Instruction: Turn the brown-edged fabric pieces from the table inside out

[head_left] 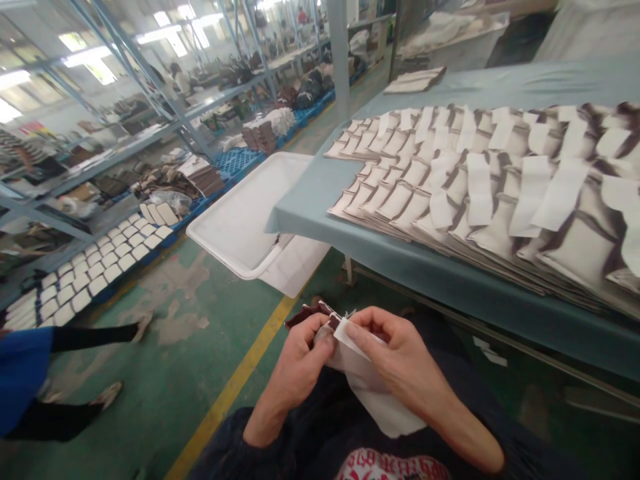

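Above my lap, my left hand pinches a dark brown fabric piece that has a pale edge and loose white threads. Close beside it, my right hand grips a white strip, thumb on top, with its upper end against the brown piece. The strip's lower end hangs down over my dark clothes. Whether the two pieces are joined is hidden by my fingers. On the table to the right lie rows of stacked cream and brown fabric pieces, several topped with white strips.
A blue-green covered table stands ahead to the right, its corner over a white plastic tub. At left, a person in blue is partly in view. Beyond, cream pieces lie in rows near blue pallets and shelving.
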`<action>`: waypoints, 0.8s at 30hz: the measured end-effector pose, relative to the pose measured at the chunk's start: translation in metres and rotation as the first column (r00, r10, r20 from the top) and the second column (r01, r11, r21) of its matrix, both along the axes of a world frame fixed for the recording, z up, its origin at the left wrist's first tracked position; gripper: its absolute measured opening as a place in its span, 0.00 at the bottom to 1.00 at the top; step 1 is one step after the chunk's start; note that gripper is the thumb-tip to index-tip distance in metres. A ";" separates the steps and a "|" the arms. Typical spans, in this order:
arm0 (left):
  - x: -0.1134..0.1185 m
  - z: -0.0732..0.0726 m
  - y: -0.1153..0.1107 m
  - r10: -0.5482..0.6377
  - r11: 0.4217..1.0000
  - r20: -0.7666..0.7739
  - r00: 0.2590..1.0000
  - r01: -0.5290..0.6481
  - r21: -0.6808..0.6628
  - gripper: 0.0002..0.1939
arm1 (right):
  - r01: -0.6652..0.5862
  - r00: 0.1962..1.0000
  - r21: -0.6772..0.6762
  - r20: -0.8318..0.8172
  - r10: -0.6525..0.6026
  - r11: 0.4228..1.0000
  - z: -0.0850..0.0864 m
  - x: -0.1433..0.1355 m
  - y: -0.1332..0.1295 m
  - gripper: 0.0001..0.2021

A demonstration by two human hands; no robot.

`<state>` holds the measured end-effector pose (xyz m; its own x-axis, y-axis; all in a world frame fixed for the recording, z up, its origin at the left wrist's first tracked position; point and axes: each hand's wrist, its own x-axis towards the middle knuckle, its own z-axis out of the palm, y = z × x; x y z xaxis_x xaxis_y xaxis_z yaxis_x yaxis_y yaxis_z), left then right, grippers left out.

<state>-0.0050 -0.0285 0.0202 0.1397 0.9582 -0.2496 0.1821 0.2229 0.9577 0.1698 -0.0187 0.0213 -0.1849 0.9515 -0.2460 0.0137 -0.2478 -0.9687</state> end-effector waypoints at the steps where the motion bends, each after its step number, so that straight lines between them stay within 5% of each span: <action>1: 0.002 -0.001 -0.001 0.010 1.000 0.033 0.999 -0.010 -0.013 0.12 | 0.012 0.999 0.005 0.030 -0.012 1.000 -0.001 -0.001 0.001 0.15; 9: 0.008 -0.028 -0.010 0.106 0.992 0.161 0.981 -0.093 -0.086 0.12 | 0.016 0.990 -0.038 0.143 -0.010 0.999 -0.019 -0.001 0.001 0.15; 24: 0.009 -0.030 -0.010 0.135 0.987 0.219 0.966 -0.111 -0.119 0.10 | 0.030 0.978 -0.008 0.207 -0.028 1.000 -0.023 -0.004 0.000 0.12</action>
